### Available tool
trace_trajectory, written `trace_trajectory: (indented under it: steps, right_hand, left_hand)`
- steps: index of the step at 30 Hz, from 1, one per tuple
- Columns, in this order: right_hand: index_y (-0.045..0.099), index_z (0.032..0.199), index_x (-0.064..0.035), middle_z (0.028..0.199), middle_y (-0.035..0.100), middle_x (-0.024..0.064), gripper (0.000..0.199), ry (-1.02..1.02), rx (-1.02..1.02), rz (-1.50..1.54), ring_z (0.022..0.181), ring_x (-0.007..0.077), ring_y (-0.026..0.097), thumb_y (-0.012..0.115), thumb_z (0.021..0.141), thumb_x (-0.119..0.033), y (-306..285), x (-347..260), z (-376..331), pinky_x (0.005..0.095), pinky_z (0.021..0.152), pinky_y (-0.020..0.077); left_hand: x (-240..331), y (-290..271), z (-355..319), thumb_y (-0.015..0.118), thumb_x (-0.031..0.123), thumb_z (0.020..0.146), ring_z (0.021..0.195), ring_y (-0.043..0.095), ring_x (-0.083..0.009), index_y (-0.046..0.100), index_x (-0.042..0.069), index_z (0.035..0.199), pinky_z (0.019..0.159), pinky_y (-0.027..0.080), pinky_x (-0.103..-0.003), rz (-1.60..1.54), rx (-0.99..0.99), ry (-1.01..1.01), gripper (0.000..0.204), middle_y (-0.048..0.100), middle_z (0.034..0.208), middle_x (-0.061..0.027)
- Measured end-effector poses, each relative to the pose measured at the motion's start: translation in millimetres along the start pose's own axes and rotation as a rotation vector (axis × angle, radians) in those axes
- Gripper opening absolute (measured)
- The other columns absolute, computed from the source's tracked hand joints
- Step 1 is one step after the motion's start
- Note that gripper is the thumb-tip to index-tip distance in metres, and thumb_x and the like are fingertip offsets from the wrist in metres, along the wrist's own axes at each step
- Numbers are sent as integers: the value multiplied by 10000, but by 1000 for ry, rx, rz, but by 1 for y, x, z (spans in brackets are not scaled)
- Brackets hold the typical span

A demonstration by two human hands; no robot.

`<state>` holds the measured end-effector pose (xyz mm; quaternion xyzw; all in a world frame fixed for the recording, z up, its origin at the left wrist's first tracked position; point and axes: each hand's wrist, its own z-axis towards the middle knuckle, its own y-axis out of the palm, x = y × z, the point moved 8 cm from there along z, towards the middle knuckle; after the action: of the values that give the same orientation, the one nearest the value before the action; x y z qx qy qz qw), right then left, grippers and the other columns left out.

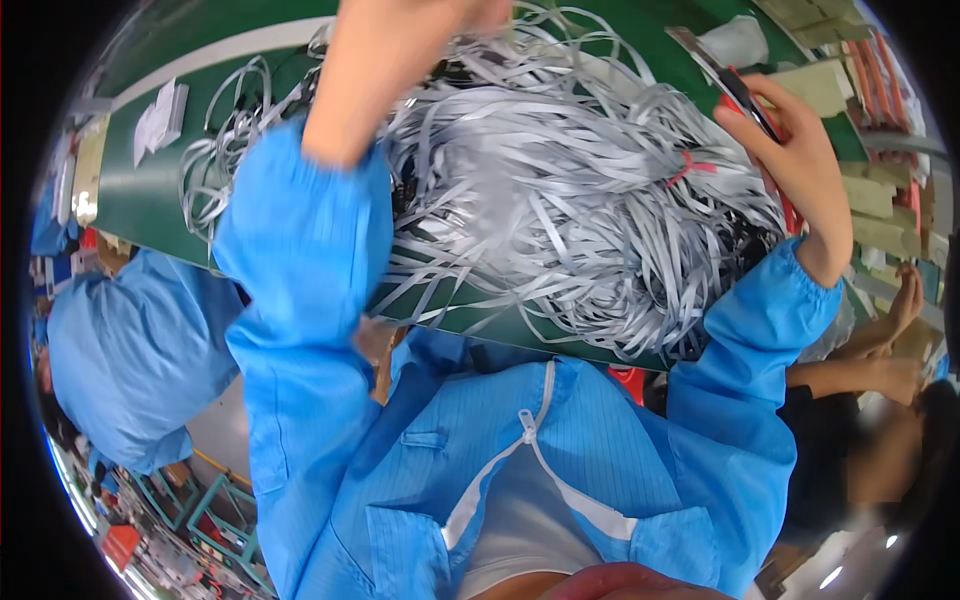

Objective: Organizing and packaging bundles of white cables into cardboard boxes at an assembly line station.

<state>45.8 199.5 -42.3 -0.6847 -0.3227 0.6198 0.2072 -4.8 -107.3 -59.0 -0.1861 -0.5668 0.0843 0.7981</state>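
Observation:
A big tangled heap of flat silver-grey cables [580,190] covers the middle of the green table, with a pink tie [690,168] around one bundle. My right hand [795,150] is closed around a hand tool [738,88] with a metal blade and red-and-black handles, right of the heap. The blade points up and left, apart from the cables; whether it is scissors or a knife I cannot tell. My left hand [405,55] reaches over the heap's far left side. It is smeared by motion and cut off by the upper edge, so its fingers and anything in them are hidden.
Loose cable ends spread over the green table [140,205] on the left, near a small white stack [160,120]. A clear plastic bag [735,42] lies at the far right. Beyond are cardboard pieces [815,85]. Other people in blue [140,350] and black [825,450] sit either side.

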Motion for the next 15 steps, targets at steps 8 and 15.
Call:
trace_trajectory:
  steps: [8,15]
  right_hand:
    - [629,1248,-28,714,538,-5,407,53,37,-77,590,67,468,684,1010,-353,-18,78,-6,259,528,363]
    - [558,1382,-7,1048,654,86,560,-23,-109,-202,930,161,576,673,1012,-410,18,137,2,285,820,465]
  left_hand:
    - [-19,111,49,651,364,1001,1136,616,-484,383,-49,1525,980,510,-452,563,-299,380,719,652,1220,-296]
    - [-47,172,61,633,378,1006,1245,566,-446,395,29,1546,1052,466,-455,619,-655,426,686,555,1384,-299]
